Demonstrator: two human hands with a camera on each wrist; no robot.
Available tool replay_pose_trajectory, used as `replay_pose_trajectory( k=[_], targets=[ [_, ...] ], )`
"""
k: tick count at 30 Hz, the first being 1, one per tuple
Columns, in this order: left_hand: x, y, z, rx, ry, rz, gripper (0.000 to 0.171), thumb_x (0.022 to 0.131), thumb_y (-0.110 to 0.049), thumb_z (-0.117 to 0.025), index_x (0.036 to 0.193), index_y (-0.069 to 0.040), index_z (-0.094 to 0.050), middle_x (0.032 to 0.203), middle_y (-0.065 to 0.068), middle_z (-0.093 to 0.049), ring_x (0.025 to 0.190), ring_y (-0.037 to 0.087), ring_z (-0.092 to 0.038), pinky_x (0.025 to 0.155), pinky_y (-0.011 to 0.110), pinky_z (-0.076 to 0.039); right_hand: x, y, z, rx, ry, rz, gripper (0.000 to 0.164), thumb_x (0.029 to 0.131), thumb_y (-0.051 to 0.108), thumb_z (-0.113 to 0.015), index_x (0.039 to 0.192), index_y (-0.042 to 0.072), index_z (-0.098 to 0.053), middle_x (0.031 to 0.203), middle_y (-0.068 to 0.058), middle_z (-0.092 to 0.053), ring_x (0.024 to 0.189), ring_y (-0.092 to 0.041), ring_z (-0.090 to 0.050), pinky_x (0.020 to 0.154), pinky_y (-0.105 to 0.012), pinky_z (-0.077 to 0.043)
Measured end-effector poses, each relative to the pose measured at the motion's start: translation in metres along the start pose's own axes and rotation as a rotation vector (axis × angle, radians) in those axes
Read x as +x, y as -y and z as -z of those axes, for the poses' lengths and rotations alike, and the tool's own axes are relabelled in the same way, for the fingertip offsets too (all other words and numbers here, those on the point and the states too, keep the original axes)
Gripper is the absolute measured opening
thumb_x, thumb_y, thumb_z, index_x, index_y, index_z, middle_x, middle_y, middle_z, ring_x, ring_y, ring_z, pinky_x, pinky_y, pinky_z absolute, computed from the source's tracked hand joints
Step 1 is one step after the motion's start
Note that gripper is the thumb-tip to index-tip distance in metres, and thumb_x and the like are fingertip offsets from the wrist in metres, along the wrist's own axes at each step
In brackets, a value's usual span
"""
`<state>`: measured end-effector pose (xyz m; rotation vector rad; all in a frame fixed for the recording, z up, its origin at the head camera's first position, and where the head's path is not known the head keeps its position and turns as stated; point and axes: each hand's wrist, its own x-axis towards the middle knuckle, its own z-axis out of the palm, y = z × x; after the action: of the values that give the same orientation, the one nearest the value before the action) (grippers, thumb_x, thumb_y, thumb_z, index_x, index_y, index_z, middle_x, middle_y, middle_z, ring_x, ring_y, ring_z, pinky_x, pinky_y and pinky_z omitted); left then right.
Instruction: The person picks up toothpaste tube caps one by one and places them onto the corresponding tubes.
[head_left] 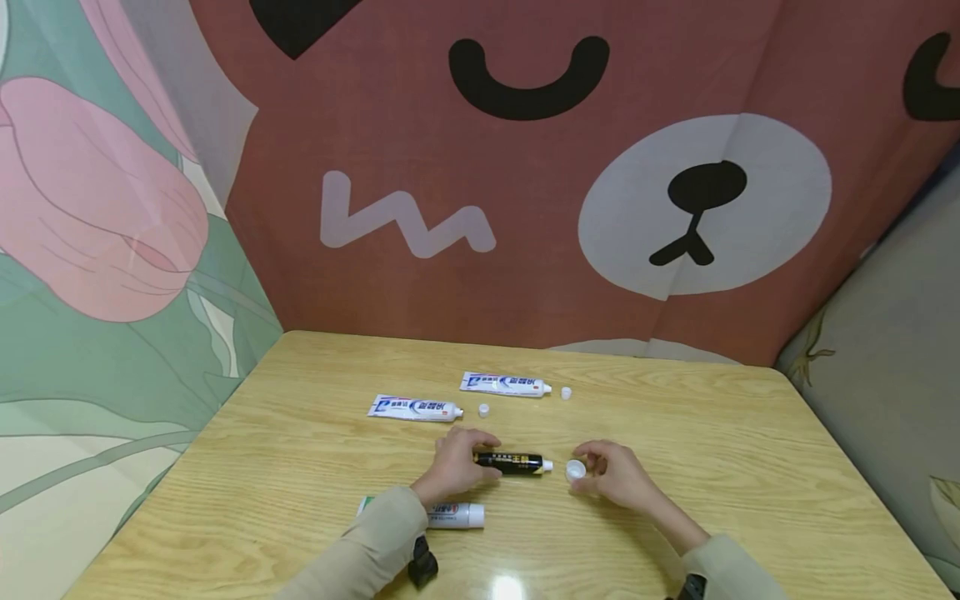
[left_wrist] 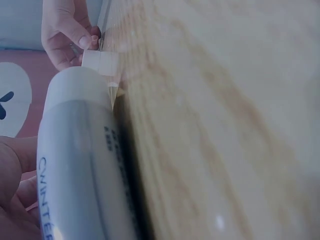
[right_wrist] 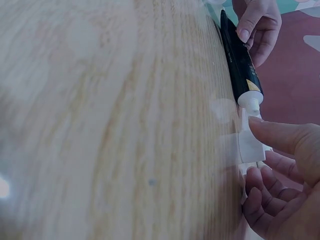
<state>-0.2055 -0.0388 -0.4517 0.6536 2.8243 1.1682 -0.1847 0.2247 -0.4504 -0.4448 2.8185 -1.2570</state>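
In the head view my left hand (head_left: pixel 457 462) holds a black toothpaste tube (head_left: pixel 513 463) by its rear part, thumb and fingers on opposite sides. The tube lies on the table, its uncapped white nozzle pointing right. My right hand (head_left: pixel 617 475) has its thumb and fingers around a round white cap (head_left: pixel 575 471), just right of the nozzle. In the right wrist view this cap (right_wrist: pixel 251 146) stands on the tabletop between thumb and fingers. A silver-grey tube (head_left: pixel 456 516) with its white cap on lies beside my left forearm, partly hidden by the sleeve.
Two white-and-blue toothpaste tubes, one farther back (head_left: pixel 506 384) and one to the left (head_left: pixel 415 408), lie uncapped. A small white cap (head_left: pixel 566 392) and another cap (head_left: pixel 483 410) stand by their nozzles. A printed bear cloth (head_left: pixel 525 275) hangs behind the wooden table (head_left: pixel 712 433).
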Motion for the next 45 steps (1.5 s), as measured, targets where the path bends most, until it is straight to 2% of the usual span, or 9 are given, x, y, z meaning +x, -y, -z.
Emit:
replay_pose_trajectory(
  k=[4, 16, 22, 28, 36, 45],
  targets=[
    [0.0011, 0.0005, -0.0018, 0.040, 0.011, 0.007, 0.035, 0.068, -0.019, -0.079, 0.100, -0.012, -0.069, 0.100, -0.001, -0.066, 0.093, 0.021, -0.048, 0.076, 0.039, -0.027, 0.0003, -0.0008, -0.0005, 0.006, 0.004, 0.000, 0.043, 0.062, 0.010, -0.082, 0.099, -0.003, -0.064, 0.076, -0.003, -0.052, 0.063, -0.013, -0.044, 0.054, -0.023, -0.037],
    [0.0060, 0.0035, -0.0080, 0.073, 0.007, 0.057, 0.032, 0.065, -0.018, -0.081, 0.095, -0.013, -0.071, 0.096, -0.001, -0.066, 0.090, 0.020, -0.047, 0.075, 0.039, -0.027, 0.0012, -0.0025, -0.0024, 0.017, 0.010, 0.028, 0.040, 0.063, 0.008, -0.082, 0.097, -0.002, -0.064, 0.076, -0.003, -0.052, 0.063, -0.012, -0.044, 0.054, -0.022, -0.038],
    [0.0068, 0.0005, -0.0069, 0.081, 0.000, 0.062, 0.029, 0.064, -0.017, -0.081, 0.092, -0.013, -0.072, 0.095, 0.000, -0.066, 0.092, 0.021, -0.047, 0.076, 0.040, -0.027, 0.0019, -0.0037, -0.0025, 0.012, 0.012, 0.057, 0.031, 0.065, 0.008, -0.080, 0.091, 0.001, -0.066, 0.075, -0.002, -0.053, 0.063, -0.011, -0.043, 0.054, -0.022, -0.037],
    [0.0071, -0.0005, -0.0064, 0.087, -0.026, 0.057, 0.026, 0.062, -0.017, -0.083, 0.085, -0.014, -0.073, 0.089, -0.003, -0.066, 0.088, 0.019, -0.048, 0.072, 0.036, -0.026, 0.0021, -0.0036, -0.0022, 0.004, 0.009, 0.064, 0.026, 0.067, 0.008, -0.079, 0.087, 0.002, -0.066, 0.075, -0.002, -0.054, 0.062, -0.010, -0.043, 0.054, -0.022, -0.037],
    [0.0060, 0.0002, -0.0056, 0.046, -0.029, 0.025, 0.020, 0.062, -0.015, -0.083, 0.079, -0.014, -0.073, 0.083, -0.005, -0.067, 0.080, 0.012, -0.052, 0.068, 0.032, -0.023, 0.0013, -0.0027, -0.0015, 0.005, 0.009, 0.054, 0.026, 0.067, 0.009, -0.079, 0.088, 0.002, -0.066, 0.077, -0.001, -0.056, 0.063, -0.010, -0.045, 0.055, -0.022, -0.038],
    [0.0041, 0.0007, -0.0051, 0.021, -0.036, -0.009, 0.017, 0.064, -0.014, -0.082, 0.079, -0.013, -0.074, 0.080, -0.005, -0.067, 0.076, 0.010, -0.051, 0.067, 0.031, -0.024, 0.0001, -0.0021, 0.0002, 0.036, 0.016, 0.022, 0.026, 0.068, 0.008, -0.078, 0.089, 0.002, -0.065, 0.079, -0.003, -0.062, 0.066, -0.012, -0.056, 0.056, -0.024, -0.044]
  ],
)
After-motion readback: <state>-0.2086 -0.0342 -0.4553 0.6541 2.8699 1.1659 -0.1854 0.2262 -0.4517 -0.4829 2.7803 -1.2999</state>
